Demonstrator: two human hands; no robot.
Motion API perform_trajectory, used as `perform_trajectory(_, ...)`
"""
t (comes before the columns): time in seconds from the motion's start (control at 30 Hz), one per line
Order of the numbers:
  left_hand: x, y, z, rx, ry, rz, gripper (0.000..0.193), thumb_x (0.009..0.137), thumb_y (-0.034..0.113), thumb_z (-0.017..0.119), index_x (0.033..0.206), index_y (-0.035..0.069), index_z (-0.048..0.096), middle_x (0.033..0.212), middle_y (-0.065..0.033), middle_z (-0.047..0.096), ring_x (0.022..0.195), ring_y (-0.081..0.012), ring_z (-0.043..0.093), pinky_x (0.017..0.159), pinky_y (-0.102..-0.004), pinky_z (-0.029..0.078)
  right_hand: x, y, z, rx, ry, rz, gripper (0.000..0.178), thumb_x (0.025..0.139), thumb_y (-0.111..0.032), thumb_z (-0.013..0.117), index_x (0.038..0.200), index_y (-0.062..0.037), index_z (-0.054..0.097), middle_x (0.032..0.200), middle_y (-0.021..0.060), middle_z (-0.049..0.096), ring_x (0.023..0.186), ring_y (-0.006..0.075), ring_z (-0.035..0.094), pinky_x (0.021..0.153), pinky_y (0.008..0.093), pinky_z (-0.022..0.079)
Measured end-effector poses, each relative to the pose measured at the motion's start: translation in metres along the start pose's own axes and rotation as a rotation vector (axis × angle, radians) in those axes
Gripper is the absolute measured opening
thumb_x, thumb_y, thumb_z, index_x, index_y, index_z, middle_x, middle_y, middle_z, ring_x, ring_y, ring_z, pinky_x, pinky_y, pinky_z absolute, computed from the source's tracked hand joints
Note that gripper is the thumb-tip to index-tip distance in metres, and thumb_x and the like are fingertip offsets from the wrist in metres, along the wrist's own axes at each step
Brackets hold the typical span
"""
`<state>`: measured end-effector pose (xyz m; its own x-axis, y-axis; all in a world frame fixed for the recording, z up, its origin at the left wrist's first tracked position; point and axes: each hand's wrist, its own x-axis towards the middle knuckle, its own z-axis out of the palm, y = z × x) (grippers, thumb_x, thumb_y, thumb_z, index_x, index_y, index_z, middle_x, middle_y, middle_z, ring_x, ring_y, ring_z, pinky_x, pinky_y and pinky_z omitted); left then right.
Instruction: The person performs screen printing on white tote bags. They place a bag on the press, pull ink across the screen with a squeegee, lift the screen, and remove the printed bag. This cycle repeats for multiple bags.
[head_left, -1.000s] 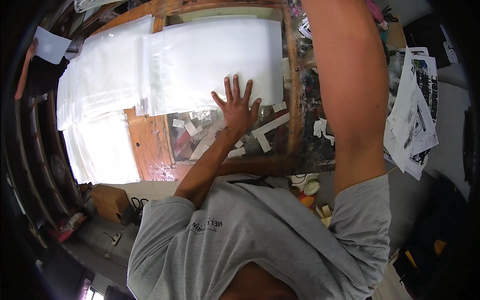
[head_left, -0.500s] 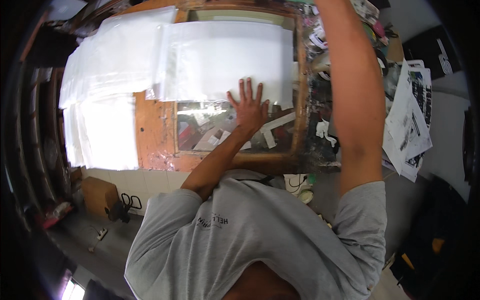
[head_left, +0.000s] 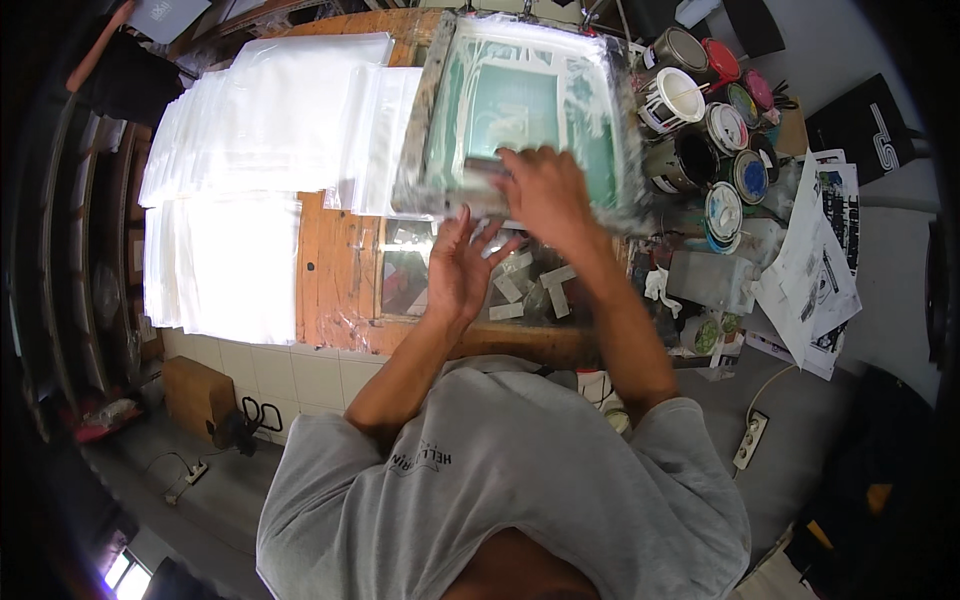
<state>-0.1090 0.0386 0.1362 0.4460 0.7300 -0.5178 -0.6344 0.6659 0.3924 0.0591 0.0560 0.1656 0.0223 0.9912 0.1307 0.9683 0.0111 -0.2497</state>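
Observation:
A screen printing frame (head_left: 412, 150) with green mesh lies low over the work table, smeared with white ink, its outline slightly blurred. My right hand (head_left: 552, 195) is closed over a dark squeegee (head_left: 486, 166) at the near part of the mesh; the hand covers much of it. Below the frame's near edge is my left hand (head_left: 458, 272), palm turned up and fingers apart, with nothing in it. Its fingertips come close to the near rail; whether they touch it I cannot tell. Clear plastic sheets (head_left: 372, 140) stick out from under the frame's left side.
Stacks of clear plastic sheets (head_left: 225, 265) cover the table's left. Several open ink cans (head_left: 672, 100) crowd the right, beside printed papers (head_left: 815, 270). A glass panel (head_left: 425, 290) is set in the wooden table (head_left: 335, 285). Another person (head_left: 125, 75) stands at the far left.
The screen frame has come down over the sheet. My right arm, earlier stretched far forward, is drawn back with the squeegee. My left hand has lifted off the sheet and moved nearer me.

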Motion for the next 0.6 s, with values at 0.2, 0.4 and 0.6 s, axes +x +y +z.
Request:
perform_trajectory(0.2, 0.051, -0.034, -0.071, 0.097, 0.350, -0.161, 0.026, 0.094, 0.024, 0.058, 0.116, 0.010, 0.054, 0.113, -0.0089, 0.046, 0.113, -0.0259, 0.050, 0.103, -0.0638, 0.040, -0.035, 0.002, 0.073, 0.172, -0.125, 0.155, 0.062, 0.075, 0.005, 0.063, 0.135, -0.0133, 0.058, 0.123, 0.0105, 0.066, 0.116, 0.0332, 0.059, 0.091, 0.0489, 0.040)
perform_trajectory(0.4, 0.055, -0.041, -0.078, 0.161, 0.343, -0.107, 0.007, 0.087, 0.017, 0.054, 0.092, 0.012, 0.056, 0.103, -0.0090, 0.054, 0.110, -0.0268, 0.053, 0.102, -0.0632, 0.036, -0.040, 0.000, 0.103, -0.012, 0.026, 0.038, 0.060, 0.072, 0.003, 0.066, 0.129, -0.0149, 0.062, 0.117, 0.0100, 0.065, 0.112, 0.0305, 0.060, 0.092, 0.0506, 0.038)
perform_trajectory(0.6, 0.054, -0.039, -0.077, 0.162, 0.426, -0.103, 0.002, 0.084, 0.011, 0.058, 0.086, 0.009, 0.058, 0.097, -0.0084, 0.059, 0.100, -0.0245, 0.058, 0.087, -0.0555, 0.042, 0.059, 0.064, 0.125, -0.035, 0.097, 0.049, 0.039, 0.082, -0.003, 0.060, 0.116, -0.0189, 0.069, 0.102, 0.0077, 0.069, 0.102, 0.0274, 0.065, 0.085, 0.0538, 0.040)
